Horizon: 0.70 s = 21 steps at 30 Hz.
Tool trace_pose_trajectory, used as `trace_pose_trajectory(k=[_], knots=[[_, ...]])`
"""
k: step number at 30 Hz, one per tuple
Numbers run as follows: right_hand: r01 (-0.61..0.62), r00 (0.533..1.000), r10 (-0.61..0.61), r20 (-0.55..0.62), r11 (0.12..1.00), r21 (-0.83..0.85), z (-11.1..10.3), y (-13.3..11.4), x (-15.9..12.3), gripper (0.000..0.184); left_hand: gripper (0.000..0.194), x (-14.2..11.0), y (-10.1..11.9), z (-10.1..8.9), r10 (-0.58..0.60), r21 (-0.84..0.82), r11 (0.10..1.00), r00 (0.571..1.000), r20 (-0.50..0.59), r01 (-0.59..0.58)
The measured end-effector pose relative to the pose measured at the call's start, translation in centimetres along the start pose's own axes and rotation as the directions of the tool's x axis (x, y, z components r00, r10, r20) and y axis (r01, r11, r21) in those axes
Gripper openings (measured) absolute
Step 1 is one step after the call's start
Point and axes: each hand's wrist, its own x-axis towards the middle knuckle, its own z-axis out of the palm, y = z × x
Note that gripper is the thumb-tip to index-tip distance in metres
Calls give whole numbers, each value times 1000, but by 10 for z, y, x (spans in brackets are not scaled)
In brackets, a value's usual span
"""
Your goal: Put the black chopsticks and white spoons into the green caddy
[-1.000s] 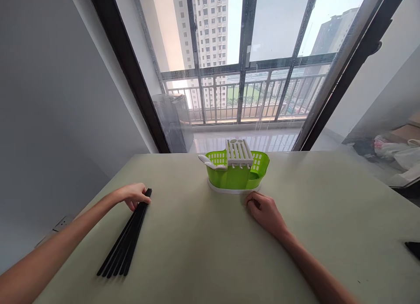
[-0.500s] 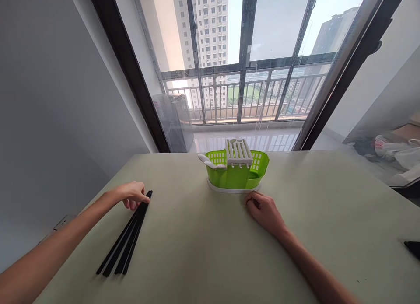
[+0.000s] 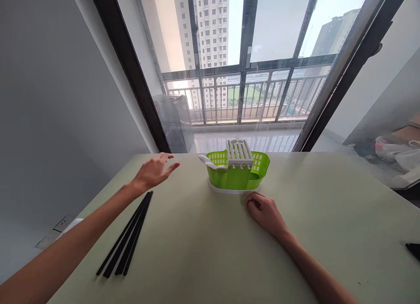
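Left forearm [image 3: 82,240] and right forearm [image 3: 303,258] bare, slim, tapering at wrists. Left hand [image 3: 152,172] and right hand [image 3: 263,210] bare too (nails too small to read), fingers [image 3: 166,155] slender.

High-rise home, seemingly; balcony railing [image 3: 215,98], tower block [image 3: 213,37] outside.

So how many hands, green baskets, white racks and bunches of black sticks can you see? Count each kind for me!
Left hand and right hand: 2
Green basket: 1
White rack: 1
Bunch of black sticks: 1 (they overlap, so I can't count each stick)
Total: 5
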Motion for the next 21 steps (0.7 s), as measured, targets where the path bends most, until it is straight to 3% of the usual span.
trace_pose_trajectory(k=[2,4,8,11,14,21], knots=[[2,1000,-2,-5,1000,-1,0,0,0,24,57,1,25,2,126,-166,975,984,-126,-146],[2,1000,-2,-10,1000,-3,0,0,0,24,53,2,46,5,251,-259,920,950,-185,-293],[-9,1000,9,-7,1000,2,0,-2,1,24,48,10,74,11,444,-281,822,866,-230,-496],[-20,1000,20,-2,1000,13,0,-3,2,25,61,21,85,14,499,-251,799,835,-233,-547],[-17,1000,16,5,1000,26,1,-2,4,25,72,34,92,17,513,-223,807,836,-196,-547],[-28,1000,28,-5,998,50,1,-2,5,24,63,51,103,24,570,-96,813,818,-74,-575]])
